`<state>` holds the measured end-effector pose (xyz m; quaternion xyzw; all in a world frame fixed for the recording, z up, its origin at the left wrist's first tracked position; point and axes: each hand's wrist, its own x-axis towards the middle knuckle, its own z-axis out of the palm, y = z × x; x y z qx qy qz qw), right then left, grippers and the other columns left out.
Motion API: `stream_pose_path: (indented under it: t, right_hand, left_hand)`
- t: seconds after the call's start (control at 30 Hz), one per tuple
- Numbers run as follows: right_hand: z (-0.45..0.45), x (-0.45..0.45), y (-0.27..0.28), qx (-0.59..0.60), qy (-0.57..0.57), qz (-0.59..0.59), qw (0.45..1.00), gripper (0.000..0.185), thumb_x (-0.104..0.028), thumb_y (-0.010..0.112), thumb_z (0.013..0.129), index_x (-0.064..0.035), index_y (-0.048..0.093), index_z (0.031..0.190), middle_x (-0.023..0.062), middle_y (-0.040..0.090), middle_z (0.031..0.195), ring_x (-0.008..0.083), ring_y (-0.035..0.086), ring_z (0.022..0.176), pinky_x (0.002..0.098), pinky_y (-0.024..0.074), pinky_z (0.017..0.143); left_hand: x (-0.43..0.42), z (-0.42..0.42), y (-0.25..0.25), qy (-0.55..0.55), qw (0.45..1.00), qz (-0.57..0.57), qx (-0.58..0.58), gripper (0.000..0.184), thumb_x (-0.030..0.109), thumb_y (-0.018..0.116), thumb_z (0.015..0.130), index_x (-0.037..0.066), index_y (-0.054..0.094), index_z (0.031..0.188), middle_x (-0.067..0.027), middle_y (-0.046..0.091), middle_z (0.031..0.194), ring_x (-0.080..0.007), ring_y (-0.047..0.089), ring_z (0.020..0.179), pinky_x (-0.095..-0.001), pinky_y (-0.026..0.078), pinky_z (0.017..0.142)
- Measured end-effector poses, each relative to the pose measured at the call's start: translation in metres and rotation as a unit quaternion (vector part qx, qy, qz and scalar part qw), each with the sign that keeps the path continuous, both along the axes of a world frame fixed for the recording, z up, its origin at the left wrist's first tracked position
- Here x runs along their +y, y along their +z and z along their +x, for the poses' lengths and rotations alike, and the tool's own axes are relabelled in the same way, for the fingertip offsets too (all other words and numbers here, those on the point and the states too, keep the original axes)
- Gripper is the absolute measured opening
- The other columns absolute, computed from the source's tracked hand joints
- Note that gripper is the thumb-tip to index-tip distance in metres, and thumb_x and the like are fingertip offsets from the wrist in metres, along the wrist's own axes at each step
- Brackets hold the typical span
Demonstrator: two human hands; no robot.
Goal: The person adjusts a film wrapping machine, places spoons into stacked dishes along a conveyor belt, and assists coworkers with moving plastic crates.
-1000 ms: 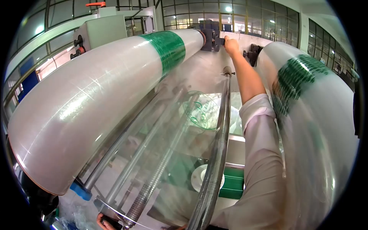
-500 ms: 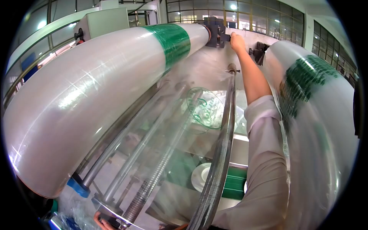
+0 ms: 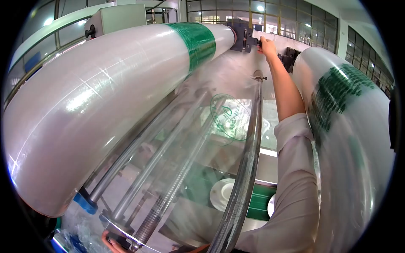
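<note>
At the far end of a large roll of clear plastic film point(image 3: 126, 63) with a green printed band, my right hand point(image 3: 267, 45) is closed around a small dark handle. That handle juts from the black roll holder point(image 3: 241, 37). My right arm reaches out between this roll and a second film roll point(image 3: 346, 126) on the right. Low in the view, my left hand point(image 3: 110, 243) shows only its curled fingers, at the metal end plate point(image 3: 122, 230) of the roller frame. What those fingers press on is mostly hidden. Film with a green round print point(image 3: 230, 116) stretches across the rollers.
A thick metal bar point(image 3: 242, 168) runs lengthwise beside my right arm. Beneath the film are white plates point(image 3: 220, 195) and a green conveyor belt point(image 3: 259, 202). A spring-wrapped rod point(image 3: 154, 219) and a blue bracket point(image 3: 85, 203) sit lower left. A grey box point(image 3: 120, 21) stands behind the roll.
The whole view has shifted slightly, so most things appear a little further right. My right hand stays at the black holder, its grip on the handle slightly turned. My left hand remains at the end plate.
</note>
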<state>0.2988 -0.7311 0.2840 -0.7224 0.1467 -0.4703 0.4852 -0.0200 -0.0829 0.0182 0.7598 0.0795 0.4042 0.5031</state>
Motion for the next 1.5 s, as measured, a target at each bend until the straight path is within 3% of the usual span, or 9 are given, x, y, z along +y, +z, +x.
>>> stream_pose_path:
  t: [0.13,0.27,0.37,0.5,0.8,1.0,1.2,1.37,1.5]
  right_hand:
    - [-0.008,0.009,-0.022,-0.2,0.073,-0.101,0.972,0.042,-0.041,0.052,0.085,-0.0002,0.06,0.093,0.0047,0.06,0.071,0.0137,0.055,0.055,0.0263,0.0495,0.054]
    - [-0.028,0.032,0.008,0.047,-0.019,0.078,0.996,0.041,-0.035,0.053,0.086,0.0029,0.059,0.099,0.0085,0.059,0.09,0.0129,0.057,0.073,0.0242,0.0505,0.061]
    - [-0.004,0.004,0.009,0.117,-0.068,-0.04,0.99,0.037,-0.03,0.055,0.085,0.0043,0.058,0.098,0.011,0.057,0.097,0.013,0.056,0.081,0.0245,0.0511,0.065]
    - [-0.01,0.014,-0.02,-0.197,0.108,-0.025,0.974,0.035,-0.027,0.06,0.083,0.0044,0.058,0.098,0.0121,0.058,0.095,0.015,0.057,0.08,0.0261,0.0516,0.065]
    - [-0.014,0.013,0.005,0.033,-0.031,0.055,0.997,0.033,-0.031,0.061,0.082,0.0023,0.059,0.085,0.0087,0.058,0.087,0.0119,0.056,0.075,0.0247,0.0512,0.063]
    - [-0.012,0.018,-0.019,-0.241,0.073,-0.017,0.968,0.04,-0.036,0.063,0.078,0.0037,0.059,0.083,0.007,0.056,0.072,0.0132,0.054,0.06,0.0255,0.0514,0.052]
    - [-0.012,0.012,0.0,-0.014,-0.073,0.041,0.996,0.039,-0.035,0.066,0.076,0.003,0.058,0.08,0.0063,0.055,0.071,0.013,0.055,0.061,0.0239,0.0493,0.053]
    - [-0.013,0.011,-0.021,-0.208,0.084,-0.016,0.974,0.04,-0.033,0.067,0.075,0.0002,0.058,0.095,0.002,0.056,0.085,0.0114,0.054,0.085,0.0247,0.0482,0.06]
    - [-0.019,0.023,-0.009,-0.171,-0.033,0.031,0.984,0.039,-0.034,0.066,0.076,0.0011,0.058,0.091,0.0027,0.055,0.08,0.0133,0.055,0.078,0.0249,0.0501,0.059]
  left_hand:
    - [0.0,-0.002,0.002,-0.041,0.998,-0.034,0.017,0.028,0.023,0.036,0.093,-0.002,0.048,0.092,-0.0089,0.046,0.076,-0.0177,0.042,0.066,-0.029,0.037,0.062]
    - [-0.003,-0.001,0.006,-0.022,1.0,-0.008,0.009,0.027,0.023,0.036,0.093,-0.002,0.048,0.09,-0.0085,0.045,0.074,-0.0174,0.041,0.064,-0.0286,0.037,0.061]
    - [0.001,-0.005,0.004,-0.027,0.999,-0.018,0.039,0.028,0.022,0.035,0.093,-0.003,0.048,0.094,-0.0119,0.048,0.081,-0.0204,0.045,0.07,-0.0309,0.039,0.065]
    - [-0.003,-0.005,0.008,-0.01,0.999,0.03,0.028,0.031,0.021,0.035,0.092,-0.006,0.048,0.103,-0.0183,0.049,0.096,-0.0261,0.047,0.084,-0.0349,0.04,0.076]
    - [-0.002,-0.004,0.009,-0.026,0.999,-0.014,0.036,0.034,0.025,0.036,0.092,-0.004,0.048,0.104,-0.0164,0.049,0.097,-0.024,0.047,0.082,-0.0329,0.041,0.073]
    - [0.006,0.005,-0.009,-0.046,0.998,-0.04,-0.003,0.033,0.027,0.037,0.092,-0.002,0.048,0.105,-0.0121,0.05,0.089,-0.0186,0.046,0.074,-0.0289,0.041,0.064]
    - [0.01,0.005,-0.011,-0.052,0.998,-0.03,-0.005,0.033,0.027,0.038,0.092,-0.001,0.048,0.105,-0.0104,0.051,0.084,-0.0164,0.046,0.068,-0.027,0.04,0.059]
    - [0.007,0.006,-0.009,-0.05,0.998,-0.038,-0.022,0.033,0.028,0.039,0.091,-0.001,0.049,0.105,-0.0106,0.051,0.083,-0.017,0.046,0.067,-0.0269,0.04,0.058]
    - [0.009,0.006,-0.012,-0.045,0.998,-0.033,-0.018,0.034,0.028,0.039,0.091,-0.002,0.049,0.105,-0.0106,0.051,0.084,-0.0168,0.046,0.068,-0.0269,0.04,0.059]
